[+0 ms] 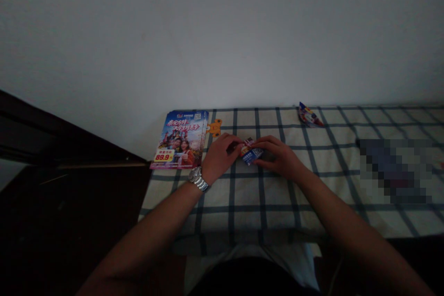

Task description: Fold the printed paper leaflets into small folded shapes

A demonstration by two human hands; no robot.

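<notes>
Between my two hands is a small folded flyer (pixel 252 152), printed in blue and other colours with a QR code on its face. My left hand (pixel 224 151), with a metal watch (pixel 199 179) at the wrist, pinches its left edge. The fingers of my right hand (pixel 279 157) are closed on its right side, thumb below and fingers above. Just left of my left hand lies a stack of flyers (pixel 180 141) with a large 89.9 on the top sheet.
A checked cloth (pixel 243 194) covers the table. Near the wall (pixel 243 32) stands another folded paper piece (pixel 308 115). An orange bear figure (pixel 214 127) shows beside the stack. A pixelated dark object (pixel 391 171) lies at the right.
</notes>
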